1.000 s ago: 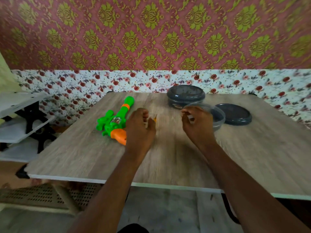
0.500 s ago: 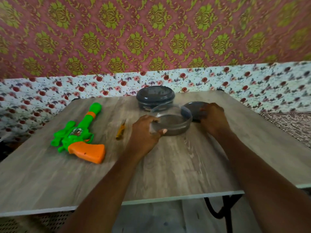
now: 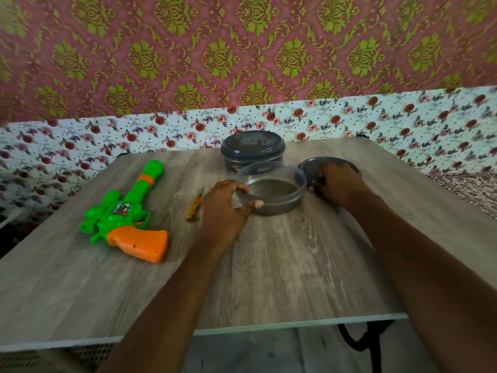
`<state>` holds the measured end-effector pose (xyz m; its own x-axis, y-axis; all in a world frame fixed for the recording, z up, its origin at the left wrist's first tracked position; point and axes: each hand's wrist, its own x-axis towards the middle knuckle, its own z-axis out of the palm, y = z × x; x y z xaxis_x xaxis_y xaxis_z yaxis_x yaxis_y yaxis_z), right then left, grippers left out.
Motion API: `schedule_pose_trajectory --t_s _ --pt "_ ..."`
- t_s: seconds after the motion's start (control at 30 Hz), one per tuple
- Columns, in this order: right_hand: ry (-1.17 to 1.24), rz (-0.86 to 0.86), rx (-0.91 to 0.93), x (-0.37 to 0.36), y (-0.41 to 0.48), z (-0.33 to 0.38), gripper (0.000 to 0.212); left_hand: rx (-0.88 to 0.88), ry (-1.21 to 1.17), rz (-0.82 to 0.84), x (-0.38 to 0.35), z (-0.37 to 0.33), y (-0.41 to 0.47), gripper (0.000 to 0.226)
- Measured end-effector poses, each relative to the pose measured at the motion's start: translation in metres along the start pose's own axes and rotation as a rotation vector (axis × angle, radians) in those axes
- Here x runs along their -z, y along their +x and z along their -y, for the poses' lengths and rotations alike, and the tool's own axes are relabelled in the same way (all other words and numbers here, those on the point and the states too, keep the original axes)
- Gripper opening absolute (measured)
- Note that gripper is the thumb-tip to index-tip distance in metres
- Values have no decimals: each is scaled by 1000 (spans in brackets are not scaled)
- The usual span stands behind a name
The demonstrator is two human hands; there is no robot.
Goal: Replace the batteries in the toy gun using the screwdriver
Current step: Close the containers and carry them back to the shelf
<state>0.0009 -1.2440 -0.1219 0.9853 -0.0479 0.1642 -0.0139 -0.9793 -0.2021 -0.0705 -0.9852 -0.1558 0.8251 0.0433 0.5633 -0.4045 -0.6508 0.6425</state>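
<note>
A green and orange toy gun lies on its side at the left of the wooden table. To its right lies a small yellow-handled screwdriver, untouched. My left hand grips the near left rim of a clear round container at the table's middle; I see nothing lying in it. My right hand is closed on the edge of a dark grey lid lying just right of that container.
A second round container with a dark lid on it stands behind the clear one, near the far edge. Floral wallpaper runs along the back. The table's near edge crosses below my forearms, with a black table leg at the lower right.
My hands left the area by the gun and screwdriver and went right: the left took hold of the clear container, the right closed on the lid. The view swung to the right.
</note>
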Motion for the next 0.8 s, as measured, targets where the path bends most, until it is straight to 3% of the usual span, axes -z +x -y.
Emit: schedule_pose_trajectory --t_s 0.17,0.43,0.63,0.8 --pt "-142 -26 129 7 -2 6 30 13 -1 9 0 0 0 37" --pt "-247 12 200 23 -14 16 51 -21 10 12 0 3 -2 37" --pt "-296 -14 321 25 -23 19 47 -14 14 9 -1 3 -2 38" --pt "-353 -177 203 19 -32 -3 50 -6 16 14 -1 3 -1 38"
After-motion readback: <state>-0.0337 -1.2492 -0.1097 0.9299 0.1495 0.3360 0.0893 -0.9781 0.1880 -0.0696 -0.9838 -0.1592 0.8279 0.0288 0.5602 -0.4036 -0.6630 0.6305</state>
